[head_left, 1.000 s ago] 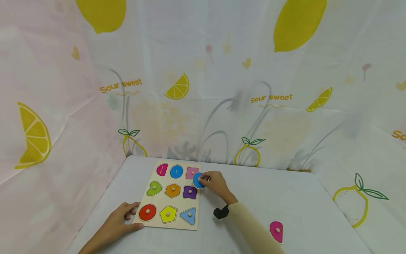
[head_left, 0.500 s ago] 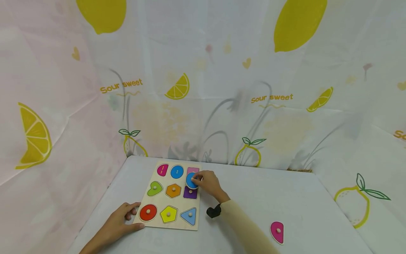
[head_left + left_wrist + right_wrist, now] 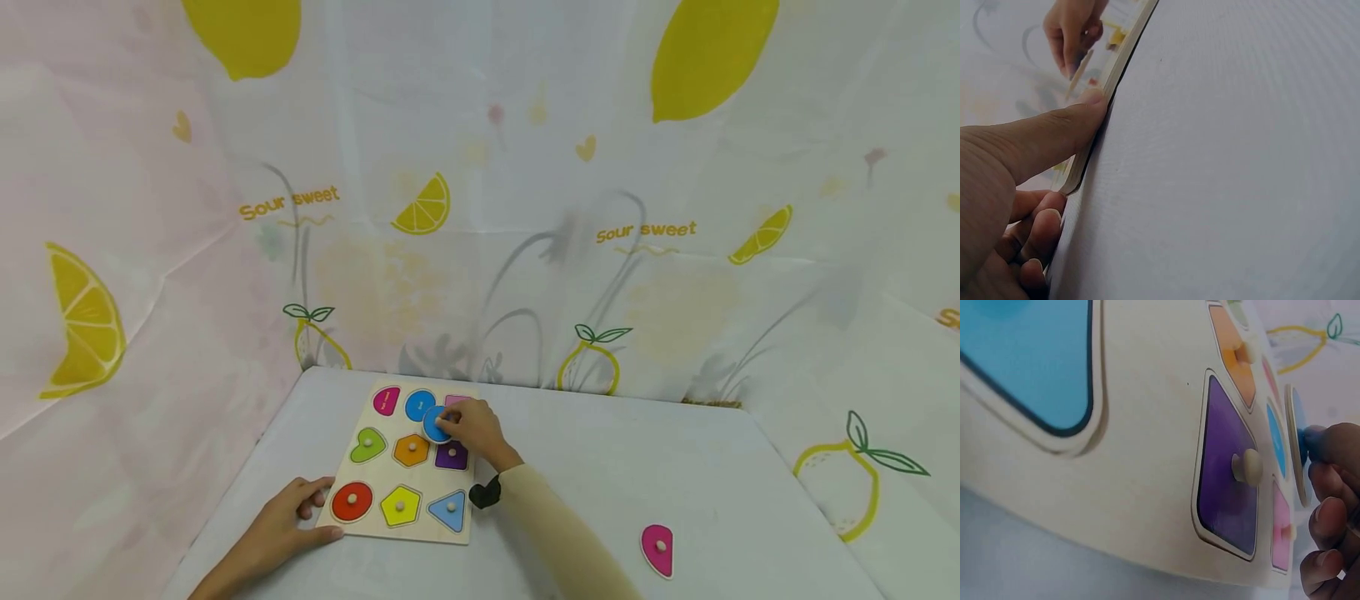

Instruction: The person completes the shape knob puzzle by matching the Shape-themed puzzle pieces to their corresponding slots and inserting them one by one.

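My right hand [image 3: 478, 429] pinches the knob of a blue round puzzle piece [image 3: 430, 426] above the wooden puzzle board [image 3: 382, 475]. In the head view the piece overlaps the lower edge of the blue round recess [image 3: 417, 400]. In the right wrist view the blue piece [image 3: 1294, 444] stands tilted, apart from the board, with the fingers of the right hand [image 3: 1335, 469] at its knob. My left hand [image 3: 279, 523] grips the board's near left corner, the thumb along the front edge, the fingers at the left side. The left wrist view shows this thumb [image 3: 1054, 134] against the edge.
A pink half-round piece [image 3: 656, 546] with a knob lies on the white table [image 3: 570, 500] at right. Knobbed pieces sit in the board, such as a red circle [image 3: 345, 508] and purple square [image 3: 446, 457]. A pink half-round recess [image 3: 386, 401] shows at the top left.
My right hand has carried the blue round piece leftward, from the board's right edge to beside the blue recess. My left hand keeps its place at the corner.
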Demonstrator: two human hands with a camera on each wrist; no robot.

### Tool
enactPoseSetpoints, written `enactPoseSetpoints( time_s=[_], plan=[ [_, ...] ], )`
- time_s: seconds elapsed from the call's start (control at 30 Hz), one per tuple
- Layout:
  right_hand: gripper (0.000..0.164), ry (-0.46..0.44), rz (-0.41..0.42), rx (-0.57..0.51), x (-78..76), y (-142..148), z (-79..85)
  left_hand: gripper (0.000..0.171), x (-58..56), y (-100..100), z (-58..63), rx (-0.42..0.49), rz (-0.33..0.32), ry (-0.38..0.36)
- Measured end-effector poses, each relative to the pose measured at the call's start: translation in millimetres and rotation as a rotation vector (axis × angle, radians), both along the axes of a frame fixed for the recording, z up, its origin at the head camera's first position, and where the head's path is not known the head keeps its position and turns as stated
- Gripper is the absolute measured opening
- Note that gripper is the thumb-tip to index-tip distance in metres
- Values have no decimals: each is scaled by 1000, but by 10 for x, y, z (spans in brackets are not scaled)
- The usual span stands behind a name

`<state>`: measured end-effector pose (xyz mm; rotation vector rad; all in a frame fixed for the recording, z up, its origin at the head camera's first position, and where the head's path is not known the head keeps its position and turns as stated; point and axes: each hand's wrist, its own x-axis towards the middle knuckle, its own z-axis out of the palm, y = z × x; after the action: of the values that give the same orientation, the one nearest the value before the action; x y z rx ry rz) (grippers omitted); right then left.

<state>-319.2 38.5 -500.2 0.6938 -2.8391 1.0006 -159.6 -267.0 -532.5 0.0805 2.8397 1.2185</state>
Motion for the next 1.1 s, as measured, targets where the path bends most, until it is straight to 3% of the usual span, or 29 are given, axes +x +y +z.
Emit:
enactPoseSetpoints(
  time_s=[0.3, 0.73, 1.1],
  plan=[
    [16, 0, -13, 39, -25, -176, -128, 83, 20, 3, -53, 5, -10, -3],
    [16, 31, -54, 80, -138, -325, -171, 83, 10, 3, -19, 13, -7, 30],
    [14, 51, -36, 67, -176, -442, -58, 82, 28, -1, 7, 32, -13, 45]
  ],
)
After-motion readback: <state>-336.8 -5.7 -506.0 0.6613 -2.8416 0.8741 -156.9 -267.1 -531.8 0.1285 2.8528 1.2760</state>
